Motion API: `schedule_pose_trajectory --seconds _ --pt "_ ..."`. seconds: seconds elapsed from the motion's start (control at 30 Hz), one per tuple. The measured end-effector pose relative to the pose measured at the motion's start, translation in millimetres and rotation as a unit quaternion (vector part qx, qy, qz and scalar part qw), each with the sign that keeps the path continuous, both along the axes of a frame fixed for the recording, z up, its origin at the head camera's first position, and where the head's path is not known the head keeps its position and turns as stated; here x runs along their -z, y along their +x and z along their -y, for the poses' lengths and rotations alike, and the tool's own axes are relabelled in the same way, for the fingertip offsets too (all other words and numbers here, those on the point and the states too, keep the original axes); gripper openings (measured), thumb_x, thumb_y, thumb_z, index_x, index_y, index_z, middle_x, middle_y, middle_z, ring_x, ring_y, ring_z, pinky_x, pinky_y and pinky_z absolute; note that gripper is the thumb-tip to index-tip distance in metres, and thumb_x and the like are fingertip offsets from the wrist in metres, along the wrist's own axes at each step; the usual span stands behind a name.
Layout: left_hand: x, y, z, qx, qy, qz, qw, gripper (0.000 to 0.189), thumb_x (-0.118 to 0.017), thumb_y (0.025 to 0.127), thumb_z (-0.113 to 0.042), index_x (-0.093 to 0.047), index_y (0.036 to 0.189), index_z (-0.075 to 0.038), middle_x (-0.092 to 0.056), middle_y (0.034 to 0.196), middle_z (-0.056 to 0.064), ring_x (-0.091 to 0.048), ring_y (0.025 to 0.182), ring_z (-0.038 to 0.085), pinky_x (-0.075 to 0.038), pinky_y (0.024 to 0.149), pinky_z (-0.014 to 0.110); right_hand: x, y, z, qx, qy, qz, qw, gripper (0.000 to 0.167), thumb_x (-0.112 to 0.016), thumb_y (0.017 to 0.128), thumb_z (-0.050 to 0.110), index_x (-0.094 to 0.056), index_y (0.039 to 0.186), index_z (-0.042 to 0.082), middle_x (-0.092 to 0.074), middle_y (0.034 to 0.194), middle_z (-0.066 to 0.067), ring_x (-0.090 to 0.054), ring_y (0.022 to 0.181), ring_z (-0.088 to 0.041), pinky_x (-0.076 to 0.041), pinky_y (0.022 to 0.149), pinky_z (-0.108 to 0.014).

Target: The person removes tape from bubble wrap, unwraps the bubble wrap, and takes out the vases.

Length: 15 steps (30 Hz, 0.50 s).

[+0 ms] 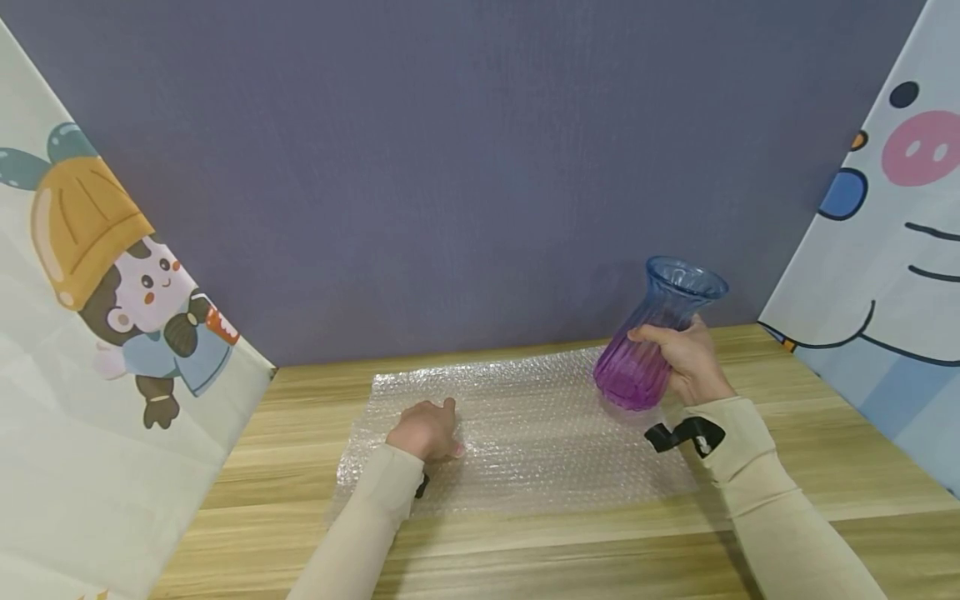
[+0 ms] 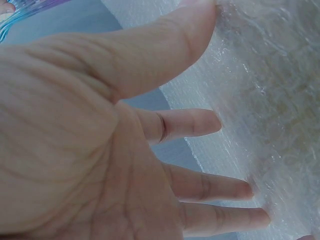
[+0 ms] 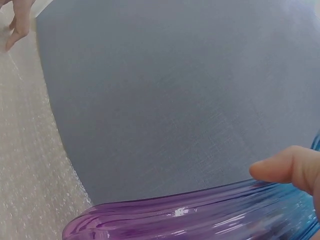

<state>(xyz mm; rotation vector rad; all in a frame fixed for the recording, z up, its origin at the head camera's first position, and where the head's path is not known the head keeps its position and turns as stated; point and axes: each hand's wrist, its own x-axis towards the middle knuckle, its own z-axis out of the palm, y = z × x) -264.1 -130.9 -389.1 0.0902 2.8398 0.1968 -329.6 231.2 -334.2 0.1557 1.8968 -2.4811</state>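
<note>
My right hand point(image 1: 690, 358) grips a ribbed glass vase point(image 1: 632, 371), blue at the flared mouth and purple toward the base. The vase tilts, mouth up and to the right, with its base over the right end of a sheet of bubble wrap point(image 1: 525, 442). In the right wrist view the thumb point(image 3: 280, 167) lies along the side of the vase point(image 3: 165, 220). My left hand point(image 1: 426, 432) is at the left part of the sheet. Its fingers point(image 2: 195, 122) are stretched out and spread in the left wrist view, fingertips right at the bubble wrap point(image 2: 280, 100).
The bubble wrap lies flat on a wood-grain table point(image 1: 300, 467). A grey-blue panel point(image 1: 480, 183) rises behind the table. Cartoon-printed sheets, one on the left point(image 1: 45, 350) and one on the right point(image 1: 900, 275), stand at the sides.
</note>
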Motion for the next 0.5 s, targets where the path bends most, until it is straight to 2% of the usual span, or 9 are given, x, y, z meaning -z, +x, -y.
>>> schedule_pose_trajectory --seconds 0.23,0.37,0.5 --pt "-0.9 1.1 -0.2 0.000 -0.002 0.001 1.0000 0.088 -0.080 0.086 -0.039 -0.039 0.155 -0.003 -0.063 0.136 0.027 -0.053 0.136 0.042 -0.045 0.116 0.054 0.8 -0.7 -1.8 0.020 0.012 -0.007 0.9997 0.061 -0.076 0.079 -0.011 -0.043 0.114 0.026 -0.061 0.097 0.007 -0.065 0.080 -0.008 -0.062 0.066 -0.028" --pt "-1.2 1.5 -0.5 0.001 -0.002 0.002 1.0000 0.088 -0.080 0.087 -0.039 -0.038 0.156 -0.003 -0.062 0.138 0.027 -0.052 0.137 0.042 -0.045 0.116 0.054 1.1 -0.6 -2.5 0.031 0.004 -0.018 0.9994 0.062 -0.075 0.078 -0.015 -0.047 0.116 0.026 -0.062 0.097 0.008 -0.063 0.082 -0.007 -0.061 0.066 -0.025" --pt "-1.3 2.8 -0.2 -0.002 0.002 0.001 1.0000 0.088 -0.080 0.087 -0.038 -0.038 0.156 -0.003 -0.061 0.139 0.028 -0.052 0.137 0.042 -0.044 0.116 0.055 0.7 -1.1 -2.2 0.058 0.020 -0.017 0.9980 0.064 -0.074 0.077 -0.016 -0.051 0.116 0.028 -0.061 0.103 0.010 -0.059 0.089 -0.006 -0.058 0.068 -0.022"
